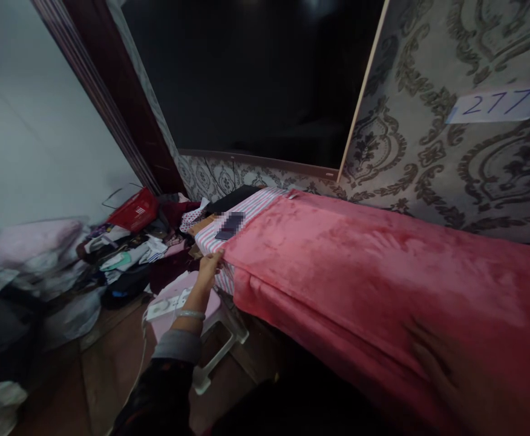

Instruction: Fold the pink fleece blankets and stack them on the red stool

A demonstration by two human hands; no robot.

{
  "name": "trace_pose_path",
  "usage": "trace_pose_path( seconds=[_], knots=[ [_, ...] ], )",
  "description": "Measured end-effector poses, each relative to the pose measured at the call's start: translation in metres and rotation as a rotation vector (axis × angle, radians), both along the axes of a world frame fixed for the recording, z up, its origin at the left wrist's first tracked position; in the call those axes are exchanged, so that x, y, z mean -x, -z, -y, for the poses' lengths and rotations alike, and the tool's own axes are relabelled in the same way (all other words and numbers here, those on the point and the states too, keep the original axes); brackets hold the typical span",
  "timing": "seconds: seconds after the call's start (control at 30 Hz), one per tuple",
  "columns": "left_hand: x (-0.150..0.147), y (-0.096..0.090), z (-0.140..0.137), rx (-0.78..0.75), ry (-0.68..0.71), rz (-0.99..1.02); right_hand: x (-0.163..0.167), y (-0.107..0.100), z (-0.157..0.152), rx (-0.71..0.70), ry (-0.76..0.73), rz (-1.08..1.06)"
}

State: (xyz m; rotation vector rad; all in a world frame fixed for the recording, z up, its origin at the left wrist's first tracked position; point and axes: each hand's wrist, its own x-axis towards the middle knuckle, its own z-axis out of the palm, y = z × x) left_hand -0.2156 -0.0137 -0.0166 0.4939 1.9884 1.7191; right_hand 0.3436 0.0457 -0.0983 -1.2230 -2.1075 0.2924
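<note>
A pink plush blanket [319, 248] lies spread over a long raised surface along the wall. My left hand [211, 265] is closed at its near left corner, fingers pinched on the blanket's edge beside a striped cloth [260, 201] that shows underneath. Just beyond those fingers a dark phone-like object [230, 226], partly pixelated, rests on the stripes. On the right, my right hand [446, 366] lies over the blanket with fingers stretched out, slightly blurred and in shadow; nothing shows in it. Folds run along the blanket's near side, where it hangs down.
A pink stool [183, 290] with white legs stands below my left arm, carrying a white power strip [167, 306]. Clothes [133, 260] are heaped at the left around a red basket [135, 209]. A large dark screen [256, 79] hangs above, and a paper marked 277 [501, 106] is on the wall.
</note>
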Motion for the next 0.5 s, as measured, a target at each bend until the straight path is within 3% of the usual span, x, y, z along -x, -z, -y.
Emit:
trace_pose_path(
  seconds=[0.23,0.5],
  knots=[
    [-0.009,-0.028,-0.012,-0.141,-0.051,0.076,0.011,-0.003,0.002,-0.026,0.034,-0.034],
    [-0.047,-0.072,-0.058,-0.294,0.079,-0.031,0.024,-0.011,0.001,-0.036,0.057,-0.066]
  ],
)
